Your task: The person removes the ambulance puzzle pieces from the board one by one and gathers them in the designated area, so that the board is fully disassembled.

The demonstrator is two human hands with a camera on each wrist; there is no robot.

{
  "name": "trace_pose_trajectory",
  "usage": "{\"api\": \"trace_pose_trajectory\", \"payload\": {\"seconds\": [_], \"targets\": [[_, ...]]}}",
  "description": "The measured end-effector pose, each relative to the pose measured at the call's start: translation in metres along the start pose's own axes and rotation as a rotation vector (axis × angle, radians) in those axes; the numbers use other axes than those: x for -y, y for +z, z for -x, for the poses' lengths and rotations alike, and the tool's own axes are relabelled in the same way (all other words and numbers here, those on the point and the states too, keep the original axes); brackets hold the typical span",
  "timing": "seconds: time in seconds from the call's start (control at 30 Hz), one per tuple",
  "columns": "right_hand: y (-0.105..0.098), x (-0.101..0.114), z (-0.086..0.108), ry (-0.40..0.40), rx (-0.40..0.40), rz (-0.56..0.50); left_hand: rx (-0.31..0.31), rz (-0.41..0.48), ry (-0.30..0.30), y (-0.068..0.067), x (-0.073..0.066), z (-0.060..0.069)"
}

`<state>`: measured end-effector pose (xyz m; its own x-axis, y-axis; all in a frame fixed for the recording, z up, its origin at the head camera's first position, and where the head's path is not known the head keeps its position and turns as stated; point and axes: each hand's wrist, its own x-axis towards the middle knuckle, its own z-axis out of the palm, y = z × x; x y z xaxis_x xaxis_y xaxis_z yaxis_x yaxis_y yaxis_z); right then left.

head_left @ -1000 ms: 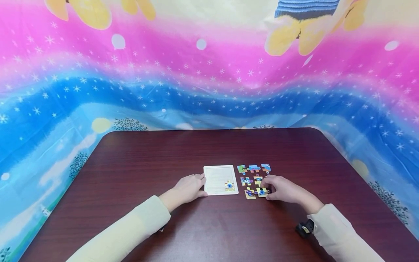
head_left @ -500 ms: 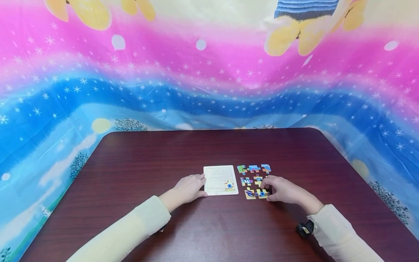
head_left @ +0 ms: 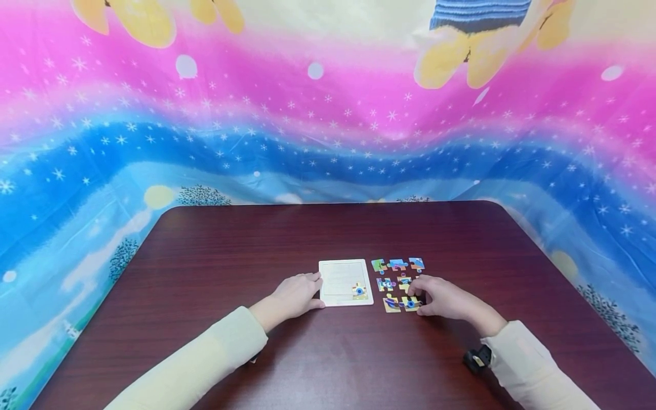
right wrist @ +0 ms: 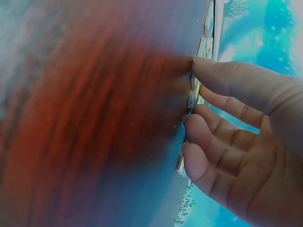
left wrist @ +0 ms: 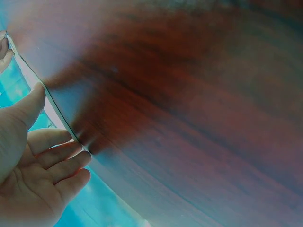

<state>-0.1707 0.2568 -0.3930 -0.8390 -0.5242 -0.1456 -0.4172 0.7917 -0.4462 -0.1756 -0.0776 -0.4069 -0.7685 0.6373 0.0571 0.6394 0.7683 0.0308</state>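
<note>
In the head view a square white puzzle tray (head_left: 340, 302) lies on the dark table, one yellow piece with a blue dot (head_left: 360, 291) in its near right corner. My left hand (head_left: 294, 295) rests along the tray's left edge, fingers and thumb fairly straight and touching it. Just right of the tray, several loose jigsaw pieces lie in rows. My right hand (head_left: 445, 296) has its fingers curled, thumb and forefinger at a yellow puzzle piece (head_left: 409, 303) at the near right of these rows. The fingers partly hide the row behind. The right wrist view shows the pieces edge-on by the fingertips.
The brown table (head_left: 256, 233) extends around the tray and pieces. A printed cloth (head_left: 328, 119) in pink and blue hangs behind its far edge and along its sides. A black device (head_left: 476, 357) is strapped to my right wrist.
The yellow puzzle piece at my right fingers has shifted slightly nearer to me and sits straighter beside its neighbour. The left hand and the tray stay where they were.
</note>
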Motion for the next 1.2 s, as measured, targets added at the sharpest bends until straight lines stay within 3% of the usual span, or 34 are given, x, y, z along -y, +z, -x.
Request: {"api": "trace_pose_trajectory", "payload": {"seconds": [0.53,0.8,1.2], "targets": [[-0.008,0.018,-0.022,-0.077,-0.066,0.024,-0.002,-0.001,-0.004,-0.001,0.000,0.000],[-0.004,0.034,-0.039,-0.165,-0.086,0.032,0.007,-0.002,-0.007,0.000,0.000,0.000],[0.008,0.055,-0.059,-0.230,-0.063,0.027,-0.009,0.002,0.010,0.000,0.001,-0.001]]}}
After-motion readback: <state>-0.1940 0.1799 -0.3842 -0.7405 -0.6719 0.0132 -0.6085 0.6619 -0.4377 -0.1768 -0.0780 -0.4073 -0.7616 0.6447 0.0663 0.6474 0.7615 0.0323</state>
